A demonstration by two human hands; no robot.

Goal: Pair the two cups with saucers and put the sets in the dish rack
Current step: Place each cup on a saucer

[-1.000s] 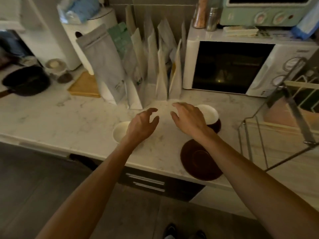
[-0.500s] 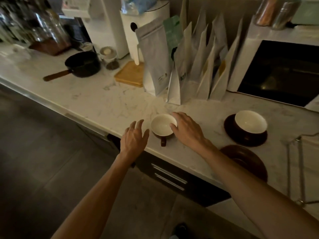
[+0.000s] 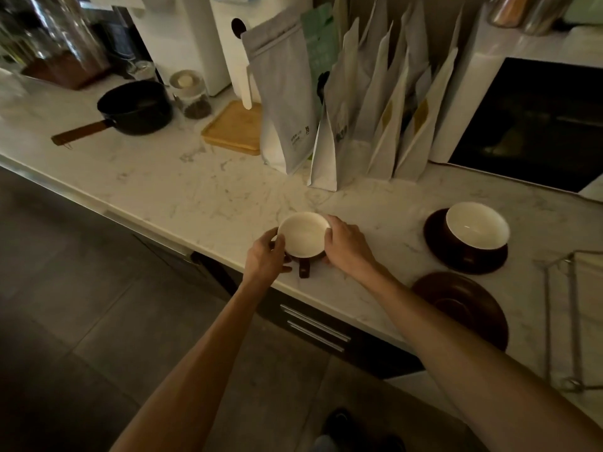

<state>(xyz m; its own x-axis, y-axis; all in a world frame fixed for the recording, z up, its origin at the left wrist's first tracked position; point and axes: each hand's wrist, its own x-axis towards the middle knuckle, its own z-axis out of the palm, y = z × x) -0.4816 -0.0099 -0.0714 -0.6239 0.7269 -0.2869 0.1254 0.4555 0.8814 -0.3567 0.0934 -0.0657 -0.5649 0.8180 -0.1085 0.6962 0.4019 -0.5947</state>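
Both hands grip one cup: left hand [image 3: 266, 256] cupped round the near-left wall, right hand [image 3: 347, 246] wrapped on the right side of the brown ceramic cup w/ cream inside [image 3: 303, 236]. Cup sits on the white marble counter [image 3: 195, 190], close to its front edge, handle toward the person.

Right of that cup, well apart: empty dark brown round saucer [image 3: 463, 308], partly overhanging the edge. Beyond it, second matching cup [image 3: 476, 228] already on its brown saucer [image 3: 437, 246]. Further right, wire dish rack [image 3: 561, 321], only partly in view.

Risks, prob.: grip is on smooth walls, not handle, so it could slip in transit. A forearm passing over the overhanging saucer could knock it off. Dim light makes centring harder.
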